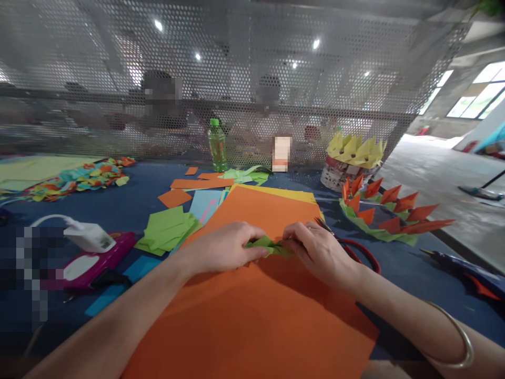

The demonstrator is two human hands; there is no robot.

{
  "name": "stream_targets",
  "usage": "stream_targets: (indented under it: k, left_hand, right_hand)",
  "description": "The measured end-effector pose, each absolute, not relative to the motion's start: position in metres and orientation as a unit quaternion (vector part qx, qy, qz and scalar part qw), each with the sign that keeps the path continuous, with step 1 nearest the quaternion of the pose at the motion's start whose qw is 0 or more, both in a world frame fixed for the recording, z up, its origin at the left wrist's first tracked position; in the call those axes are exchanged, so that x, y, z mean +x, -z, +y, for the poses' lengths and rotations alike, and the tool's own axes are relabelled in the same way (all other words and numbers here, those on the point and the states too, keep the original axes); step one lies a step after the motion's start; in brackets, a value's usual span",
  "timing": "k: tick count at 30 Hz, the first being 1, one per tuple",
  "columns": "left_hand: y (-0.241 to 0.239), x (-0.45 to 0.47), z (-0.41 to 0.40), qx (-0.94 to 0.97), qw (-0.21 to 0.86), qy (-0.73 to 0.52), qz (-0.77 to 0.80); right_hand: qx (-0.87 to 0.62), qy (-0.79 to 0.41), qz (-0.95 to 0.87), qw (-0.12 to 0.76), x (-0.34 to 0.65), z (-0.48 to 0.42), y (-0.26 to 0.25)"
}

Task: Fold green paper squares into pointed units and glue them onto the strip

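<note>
My left hand [226, 246] and my right hand [315, 250] meet over a large orange paper sheet [252, 316] on the blue table. Both pinch a small folded green paper piece [270, 246] between their fingertips, the left at its left end and the right at its right end. The fingers of both hands are curled closed on the paper. A bangle sits on my right forearm. Red-handled scissors [357, 252] lie just beyond my right hand, partly hidden by it.
A stack of green paper squares [168, 229] lies left of the orange sheet. A purple glue gun [92, 260] and white charger [89, 237] sit further left. An orange-and-green paper ring [389, 218], a yellow paper crown [353, 158] and a green bottle [216, 145] stand by the mesh screen.
</note>
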State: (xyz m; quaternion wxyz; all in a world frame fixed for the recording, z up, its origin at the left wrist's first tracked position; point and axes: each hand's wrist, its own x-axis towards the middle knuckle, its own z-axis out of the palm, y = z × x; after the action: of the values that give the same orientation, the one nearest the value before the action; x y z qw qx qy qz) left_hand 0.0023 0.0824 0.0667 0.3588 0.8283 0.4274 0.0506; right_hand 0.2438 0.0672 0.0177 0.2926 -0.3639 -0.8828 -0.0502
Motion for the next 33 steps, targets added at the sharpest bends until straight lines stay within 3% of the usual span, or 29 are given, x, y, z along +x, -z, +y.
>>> stream_targets:
  k: [24, 33]
  left_hand:
    - [-0.0642, 0.0008, 0.0844, 0.834, 0.343, -0.068, 0.426]
    - [-0.0625, 0.0001, 0.0846, 0.839, 0.325, -0.081, 0.428]
  right_hand:
    - [-0.364, 0.032, -0.874, 0.319, 0.2395, 0.0627, -0.0154]
    - [-0.39, -0.05, -0.868, 0.303, 0.2396, 0.0597, -0.0193]
